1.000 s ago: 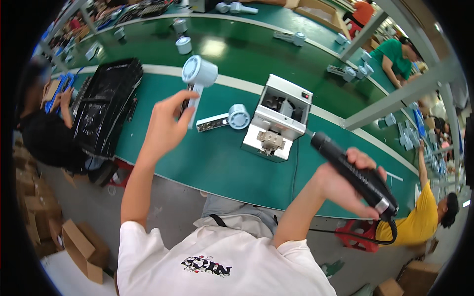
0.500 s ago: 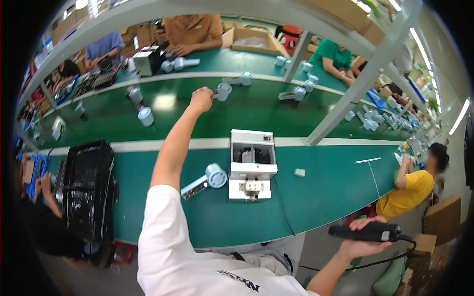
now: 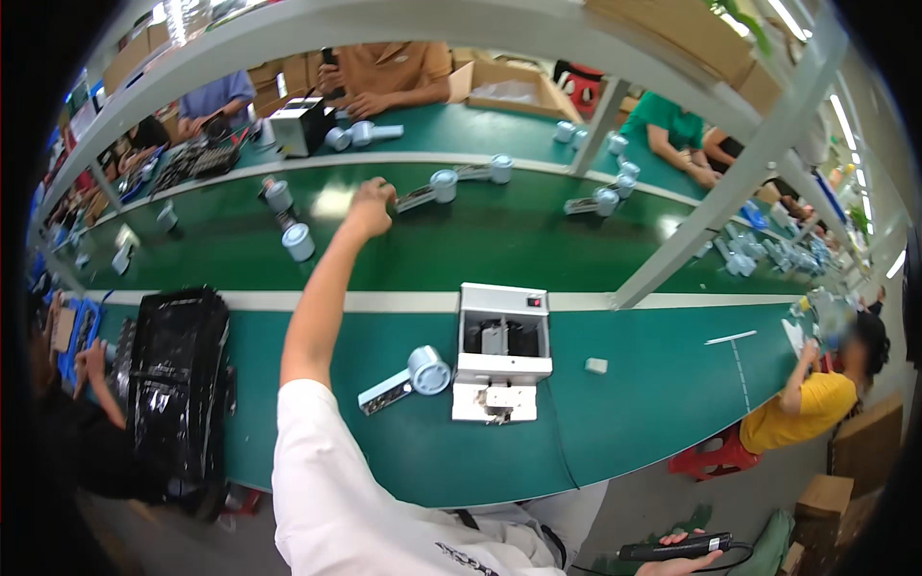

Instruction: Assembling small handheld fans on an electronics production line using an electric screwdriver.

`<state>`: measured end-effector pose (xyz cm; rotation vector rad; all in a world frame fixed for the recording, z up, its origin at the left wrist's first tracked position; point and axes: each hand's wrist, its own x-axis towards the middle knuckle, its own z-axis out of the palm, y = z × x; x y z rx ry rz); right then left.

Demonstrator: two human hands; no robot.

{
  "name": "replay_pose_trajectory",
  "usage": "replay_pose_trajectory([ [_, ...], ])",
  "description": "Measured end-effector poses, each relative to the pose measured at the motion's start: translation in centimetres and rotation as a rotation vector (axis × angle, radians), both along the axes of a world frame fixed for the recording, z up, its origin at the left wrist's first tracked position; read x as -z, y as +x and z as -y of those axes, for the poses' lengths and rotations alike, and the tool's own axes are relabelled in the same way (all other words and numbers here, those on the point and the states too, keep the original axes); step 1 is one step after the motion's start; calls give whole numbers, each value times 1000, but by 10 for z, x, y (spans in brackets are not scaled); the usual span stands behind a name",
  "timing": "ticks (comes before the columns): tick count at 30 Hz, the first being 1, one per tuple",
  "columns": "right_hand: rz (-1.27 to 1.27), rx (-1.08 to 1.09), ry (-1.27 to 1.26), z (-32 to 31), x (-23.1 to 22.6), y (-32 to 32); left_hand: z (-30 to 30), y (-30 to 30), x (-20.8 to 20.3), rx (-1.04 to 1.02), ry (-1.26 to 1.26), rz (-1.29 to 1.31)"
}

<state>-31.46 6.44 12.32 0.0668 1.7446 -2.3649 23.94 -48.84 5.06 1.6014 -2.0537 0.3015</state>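
My left arm stretches over the dark green belt. My left hand has loosely bent, parted fingers and nothing visible in them. Just right of it, slightly apart, lies a light-blue round-headed housing, its open handle toward the hand. Low at the right, my right hand holds a black corded electric screwdriver lying across the fingers. On the bench below my left forearm rests another light-blue housing, with parts showing in its open handle. Beside it stands a white and grey machine with a metal fixture at its front.
A black plastic-wrapped crate stands at the left. More housings lie along the belt, with a pile at the right. A slanting grey post rises beyond the bench. A small white block lies right of the machine. Several people sit around.
My left hand has come away leftward from the housing on the belt, whose handle now shows. My right hand with the screwdriver sits lower in view. The whole view has shifted slightly.
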Motion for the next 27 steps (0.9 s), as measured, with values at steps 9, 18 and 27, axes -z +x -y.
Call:
replay_pose_trajectory([
  [9, 54, -431, -162, 75, 9, -20, -133, 130, -9, -321, 346, 385],
  [18, 157, -808, -253, 112, 21, 14, -204, 103, -58, -341, 370, 166],
  [27, 403, -1144, -189, 161, 27, 12, -374, -11, -173, -464, 211, -317],
])
